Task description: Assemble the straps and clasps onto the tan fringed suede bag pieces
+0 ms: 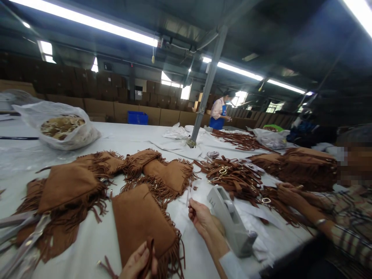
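Note:
My left hand [140, 262] is closed around a brown leather strap [150, 248] at the lower edge of a fringed brown bag [139, 221], which lies flat in front of me. My right hand [203, 221] pinches a small translucent strip [188, 195], seemingly tape, between thumb and fingertips, above the table just right of the bag. Close beside my right wrist stands a grey tape dispenser [232, 224]. More fringed brown bags [68, 186] lie to the left and behind.
Brown straps with gold clasps [232, 174] are heaped beyond the dispenser. At right, a co-worker's hands [290, 193] handle brown pieces. A plastic bag of fittings [64, 128] sits at far left. A metal post [209, 85] rises from the table [124, 133]. Another person [219, 112] stands behind.

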`<state>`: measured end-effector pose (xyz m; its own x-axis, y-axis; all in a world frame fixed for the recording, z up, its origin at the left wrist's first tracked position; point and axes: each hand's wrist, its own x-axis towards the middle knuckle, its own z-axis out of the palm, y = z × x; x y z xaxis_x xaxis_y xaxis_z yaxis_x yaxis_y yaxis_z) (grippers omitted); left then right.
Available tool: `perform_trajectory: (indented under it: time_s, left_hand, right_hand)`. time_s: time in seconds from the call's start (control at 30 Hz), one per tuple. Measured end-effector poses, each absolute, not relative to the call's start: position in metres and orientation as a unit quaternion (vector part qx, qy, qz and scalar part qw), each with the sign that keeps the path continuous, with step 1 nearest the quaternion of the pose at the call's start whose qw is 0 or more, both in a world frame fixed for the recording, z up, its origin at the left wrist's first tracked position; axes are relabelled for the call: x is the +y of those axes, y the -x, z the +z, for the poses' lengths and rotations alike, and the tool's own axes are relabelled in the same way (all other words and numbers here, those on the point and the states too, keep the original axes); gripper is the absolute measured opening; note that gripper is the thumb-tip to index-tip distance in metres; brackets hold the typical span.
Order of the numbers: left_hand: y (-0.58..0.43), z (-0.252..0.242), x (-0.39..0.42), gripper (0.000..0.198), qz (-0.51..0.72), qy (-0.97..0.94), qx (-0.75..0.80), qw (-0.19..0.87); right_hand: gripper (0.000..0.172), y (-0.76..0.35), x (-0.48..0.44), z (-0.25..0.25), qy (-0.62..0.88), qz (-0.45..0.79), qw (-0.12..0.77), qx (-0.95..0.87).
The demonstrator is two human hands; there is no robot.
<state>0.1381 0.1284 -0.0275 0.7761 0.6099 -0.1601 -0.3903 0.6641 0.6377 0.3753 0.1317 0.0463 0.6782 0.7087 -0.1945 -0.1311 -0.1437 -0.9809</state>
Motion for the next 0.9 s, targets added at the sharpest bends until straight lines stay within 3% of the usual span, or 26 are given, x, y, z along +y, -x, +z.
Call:
perform_trajectory:
  time_s: [0.17, 0.3, 0.53, 0.8, 0.9]
  left_hand:
    - [-0.131, -0.007, 0.123, 0.030, 0.244, -0.285, 0.228, 0.898]
    - [-0.129, 0.005, 0.120, 0.032, 0.194, -0.268, 0.230, 0.915]
    - [-0.130, 0.019, 0.116, 0.034, 0.246, -0.292, 0.213, 0.899]
    - [-0.133, 0.031, 0.101, 0.041, 0.266, -0.479, 0.287, 0.786]
    - [-0.133, 0.036, 0.092, 0.042, 0.247, -0.524, 0.269, 0.769]
  right_hand:
    - [0.039, -0.312, 0.081, 0.045, 0.513, 0.505, 0.682, -0.127]
    - [0.036, -0.279, 0.047, 0.045, 0.434, 0.591, 0.672, -0.107]
    - [0.040, -0.254, 0.011, 0.023, 0.518, 0.544, 0.643, -0.146]
    - [0.047, -0.249, -0.007, 0.029, 0.569, 0.492, 0.567, -0.334]
    - [0.038, -0.252, -0.008, 0.040, 0.586, 0.462, 0.523, -0.411]
